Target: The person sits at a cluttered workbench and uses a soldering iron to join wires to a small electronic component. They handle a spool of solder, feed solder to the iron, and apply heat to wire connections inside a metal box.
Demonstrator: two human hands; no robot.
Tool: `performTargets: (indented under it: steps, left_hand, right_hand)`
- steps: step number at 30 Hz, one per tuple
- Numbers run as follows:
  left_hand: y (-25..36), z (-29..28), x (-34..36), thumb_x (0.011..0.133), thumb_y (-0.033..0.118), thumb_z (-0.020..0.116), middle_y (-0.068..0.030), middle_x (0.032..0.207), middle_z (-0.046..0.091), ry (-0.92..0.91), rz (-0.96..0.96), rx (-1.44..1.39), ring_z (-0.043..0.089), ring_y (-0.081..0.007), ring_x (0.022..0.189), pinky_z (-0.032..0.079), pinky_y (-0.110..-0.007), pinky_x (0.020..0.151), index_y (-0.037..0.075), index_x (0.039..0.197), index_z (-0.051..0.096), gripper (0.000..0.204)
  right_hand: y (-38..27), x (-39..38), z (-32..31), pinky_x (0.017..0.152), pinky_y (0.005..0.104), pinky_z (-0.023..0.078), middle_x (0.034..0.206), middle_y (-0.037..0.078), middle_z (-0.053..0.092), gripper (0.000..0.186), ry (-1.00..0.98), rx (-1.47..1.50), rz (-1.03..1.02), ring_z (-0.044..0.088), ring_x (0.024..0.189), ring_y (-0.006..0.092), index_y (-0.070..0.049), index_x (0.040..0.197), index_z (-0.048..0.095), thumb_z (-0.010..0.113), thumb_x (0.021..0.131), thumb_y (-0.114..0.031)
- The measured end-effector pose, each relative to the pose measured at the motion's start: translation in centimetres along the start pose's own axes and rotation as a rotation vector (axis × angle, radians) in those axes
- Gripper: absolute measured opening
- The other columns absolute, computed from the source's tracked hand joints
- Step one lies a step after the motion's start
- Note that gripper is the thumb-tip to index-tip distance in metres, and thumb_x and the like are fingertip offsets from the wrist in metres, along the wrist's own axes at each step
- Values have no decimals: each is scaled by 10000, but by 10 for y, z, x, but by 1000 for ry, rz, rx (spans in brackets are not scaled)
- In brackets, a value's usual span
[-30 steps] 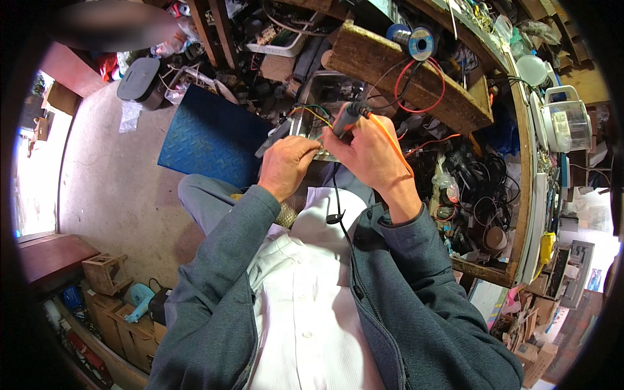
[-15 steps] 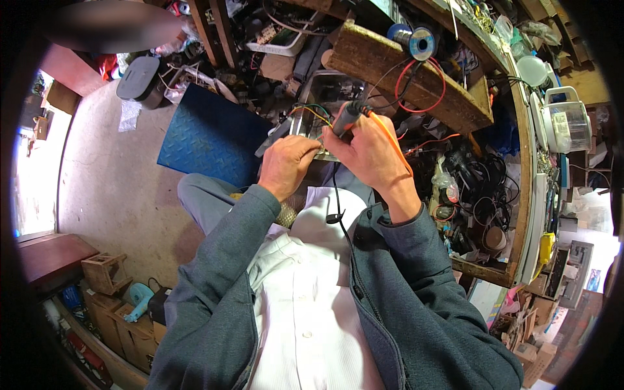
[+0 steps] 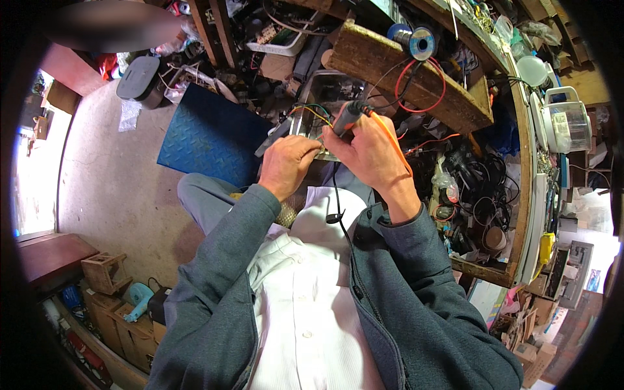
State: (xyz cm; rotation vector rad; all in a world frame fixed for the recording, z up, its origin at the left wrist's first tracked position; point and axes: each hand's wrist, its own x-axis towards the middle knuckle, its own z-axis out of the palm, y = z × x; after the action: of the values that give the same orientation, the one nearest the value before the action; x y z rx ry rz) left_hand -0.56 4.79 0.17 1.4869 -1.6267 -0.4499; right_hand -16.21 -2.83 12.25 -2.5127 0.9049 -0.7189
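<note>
My right hand (image 3: 372, 151) is closed around the thick grey handle of a soldering iron (image 3: 346, 118). Its orange cord runs back over my wrist, and its tip is hidden behind my fingers. My left hand (image 3: 284, 166) is closed in a pinch beside it; what lies between those fingers is too small to make out. Thin yellow and green wires (image 3: 314, 112) run just beyond both hands, over a shiny metal housing (image 3: 335, 84). A black cable (image 3: 337, 188) hangs below my hands and across my lap.
A wooden beam (image 3: 409, 78) bearing solder spools (image 3: 422, 44) stands at the far right. Tangled black cables (image 3: 478, 179) fill the shelf on the right. A blue textured panel (image 3: 208, 133) leans to the left, near a dark grey bin (image 3: 141, 79) on the concrete floor (image 3: 110, 175).
</note>
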Motion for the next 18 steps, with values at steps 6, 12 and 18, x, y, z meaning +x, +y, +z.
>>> performTargets:
  steps: [6, 12, 18]
  left_hand:
    - [2, -2, 1, 881, 162, 690, -80, 904, 721, -27, 4, 15, 679, -299, 867, 508, -404, 759, 78, 963, 750, 132]
    - [1, -3, 2, 886, 160, 688, -89, 910, 721, -45, 0, 41, 681, -305, 868, 509, -406, 763, 74, 968, 749, 134]
    - [2, -2, 3, 886, 158, 686, -97, 929, 726, -52, -22, 35, 685, -315, 874, 522, -412, 767, 70, 986, 748, 147]
  right_hand:
    - [2, -1, 1, 546, 401, 507, 627, 139, 611, 238, -2, -3, -5, 634, 565, 335, -26, 822, 573, 744, 850, -190]
    - [-1, 0, 0, 547, 396, 508, 628, 133, 613, 224, -2, 4, -3, 637, 564, 326, -27, 825, 575, 735, 854, -182]
    - [-1, 0, 0, 548, 393, 510, 635, 131, 620, 224, -10, 0, -1, 643, 569, 321, -26, 823, 571, 736, 853, -175]
